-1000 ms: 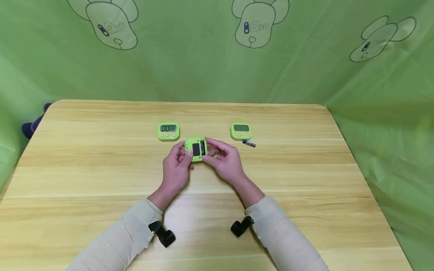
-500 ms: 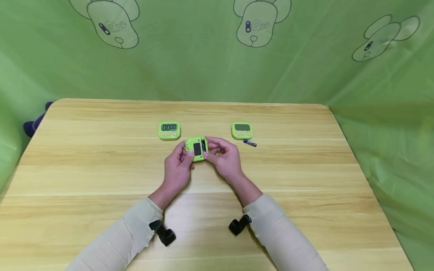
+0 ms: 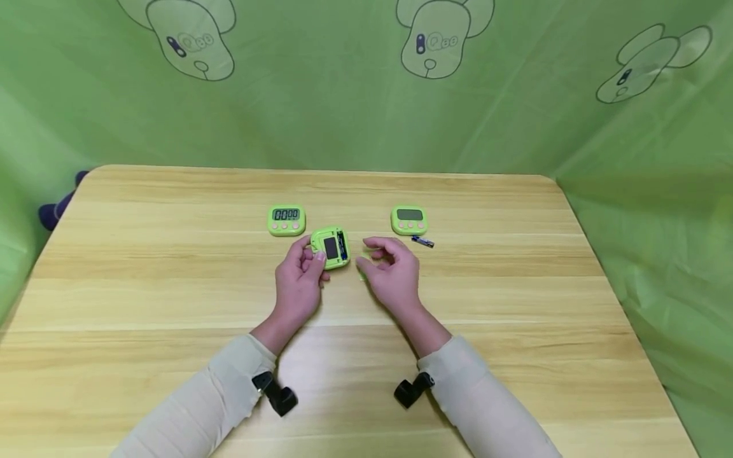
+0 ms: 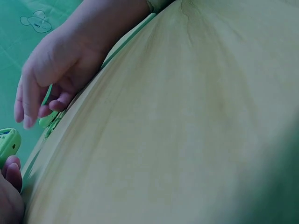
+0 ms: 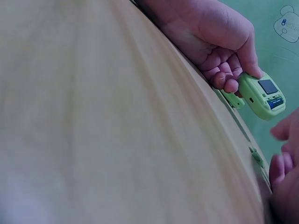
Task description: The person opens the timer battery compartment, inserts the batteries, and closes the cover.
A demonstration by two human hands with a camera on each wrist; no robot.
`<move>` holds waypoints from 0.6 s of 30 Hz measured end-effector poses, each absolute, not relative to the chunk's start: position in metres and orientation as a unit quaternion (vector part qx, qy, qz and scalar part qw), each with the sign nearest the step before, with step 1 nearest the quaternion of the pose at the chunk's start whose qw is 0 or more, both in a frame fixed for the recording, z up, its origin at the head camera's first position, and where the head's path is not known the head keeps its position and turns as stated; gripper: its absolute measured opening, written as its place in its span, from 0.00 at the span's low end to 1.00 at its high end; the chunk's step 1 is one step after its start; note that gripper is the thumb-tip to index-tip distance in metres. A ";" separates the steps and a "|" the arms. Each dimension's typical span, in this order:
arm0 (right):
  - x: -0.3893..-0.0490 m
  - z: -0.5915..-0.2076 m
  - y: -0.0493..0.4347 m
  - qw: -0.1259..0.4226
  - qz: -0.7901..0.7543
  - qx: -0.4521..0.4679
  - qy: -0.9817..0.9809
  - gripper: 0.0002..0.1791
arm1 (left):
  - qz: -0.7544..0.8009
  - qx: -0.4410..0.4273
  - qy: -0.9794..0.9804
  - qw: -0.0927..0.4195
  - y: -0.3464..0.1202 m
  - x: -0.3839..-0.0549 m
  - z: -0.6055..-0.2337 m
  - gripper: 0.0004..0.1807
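My left hand (image 3: 299,280) grips a green digital timer (image 3: 345,257), its back turned up with the thumb on it. The battery compartment is uncovered, and a dark blue battery (image 3: 342,245) lies inside; the right wrist view shows this battery (image 5: 275,102) too. Just right of the timer and apart from it is my right hand (image 3: 395,275), thumb and forefinger spread. Its curled lower fingers hold a thin green piece (image 4: 47,95), seemingly the battery cover, mostly hidden by the hand.
Behind the hands, two more green timers lie face up: the left timer (image 3: 286,229) reads 00:00, the right timer (image 3: 409,228) has a blank screen. A loose battery (image 3: 422,242) lies before the right one. Green cloth (image 3: 343,121) surrounds the wooden table (image 3: 172,280).
My right hand has let go of the timer's right edge and drawn away to the right, the thin green piece moving with it. The left hand still holds the timer, now tilted slightly.
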State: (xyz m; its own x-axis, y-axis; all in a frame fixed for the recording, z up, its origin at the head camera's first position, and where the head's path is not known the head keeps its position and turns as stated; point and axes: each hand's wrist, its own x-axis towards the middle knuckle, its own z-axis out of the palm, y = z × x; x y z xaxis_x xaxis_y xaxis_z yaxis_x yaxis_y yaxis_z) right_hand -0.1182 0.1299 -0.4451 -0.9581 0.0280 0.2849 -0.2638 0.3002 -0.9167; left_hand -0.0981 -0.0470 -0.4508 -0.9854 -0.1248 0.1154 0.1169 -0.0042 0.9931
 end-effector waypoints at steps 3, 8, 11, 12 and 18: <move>-0.115 -0.443 0.131 0.128 0.520 0.050 -0.843 0.21 | -0.706 -0.001 -0.703 0.089 -0.047 -0.098 -0.451 0.20; -0.113 -0.433 0.133 0.078 0.477 0.007 -0.875 0.23 | -0.699 -0.002 -0.710 0.091 -0.047 -0.099 -0.450 0.19; -0.115 -0.425 0.135 0.023 0.493 -0.025 -0.869 0.25 | -0.697 -0.002 -0.711 0.090 -0.047 -0.099 -0.450 0.19; -0.116 -0.423 0.135 0.006 0.499 -0.032 -0.866 0.25 | -0.698 -0.002 -0.711 0.089 -0.047 -0.099 -0.450 0.19; -0.119 -0.418 0.140 -0.045 0.505 -0.027 -0.861 0.17 | -0.699 -0.001 -0.709 0.088 -0.046 -0.099 -0.450 0.19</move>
